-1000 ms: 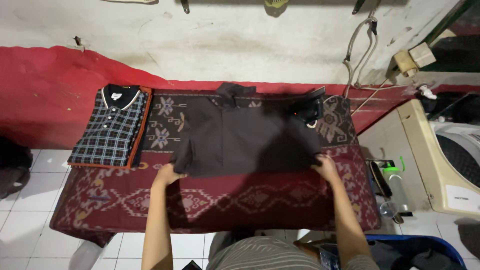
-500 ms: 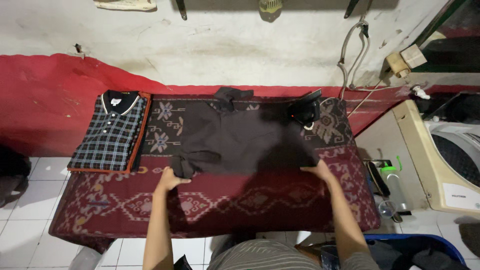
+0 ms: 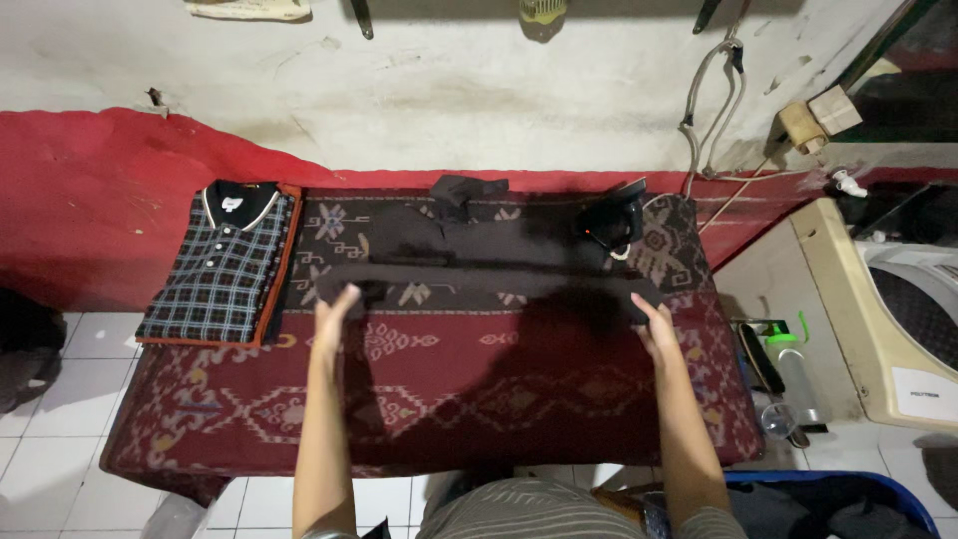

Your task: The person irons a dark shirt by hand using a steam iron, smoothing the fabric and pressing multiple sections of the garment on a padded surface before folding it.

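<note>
While both arms reach out over the table (image 3: 449, 399), the left hand (image 3: 332, 314) and the right hand (image 3: 654, 321) each pinch the near edge of a dark shirt (image 3: 479, 255). The fingers are closed on the cloth, 1 hand at each end, and the edge is lifted up off the patterned red cover. The far part of the shirt lies flat by the wall, with its collar at the back. A black iron (image 3: 609, 222) sits just beside it on the right (near a hanging cord). A folded checked shirt (image 3: 222, 265) rests at the table's left end, well apart from the hands.
</note>
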